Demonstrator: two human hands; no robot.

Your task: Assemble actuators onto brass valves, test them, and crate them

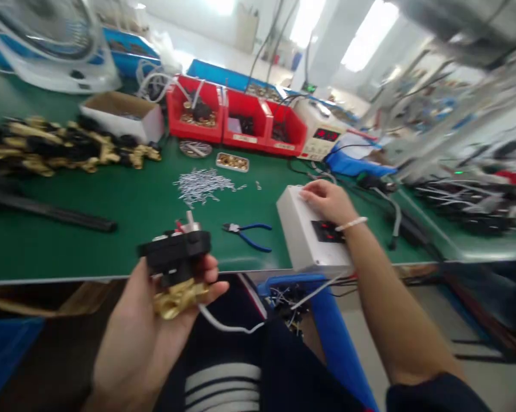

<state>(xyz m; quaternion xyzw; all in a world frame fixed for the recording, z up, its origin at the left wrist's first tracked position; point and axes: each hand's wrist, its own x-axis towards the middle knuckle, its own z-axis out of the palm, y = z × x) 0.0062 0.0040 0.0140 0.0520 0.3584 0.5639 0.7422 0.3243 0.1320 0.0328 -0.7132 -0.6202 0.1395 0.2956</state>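
Note:
My left hand [155,326] is closed round a brass valve [178,298] with a black housing [174,252] on top, held up in front of the table's edge. A white cable [230,328] runs from near the valve toward my lap. My right hand [329,200] rests on the far end of a white control box [298,234] with a red digital display [326,231]. Its fingers are bent and close together at the box's top; whatever lies under them is hidden. Blue-handled cutting pliers [251,233] lie between my hands.
Small metal pins [202,186] lie piled on the green table [146,194], behind a small tray of brass parts [233,162]. Red bins [195,109] and a power supply [320,131] line the back. More valves [60,143] lie left. A blue crate [337,337] stands below.

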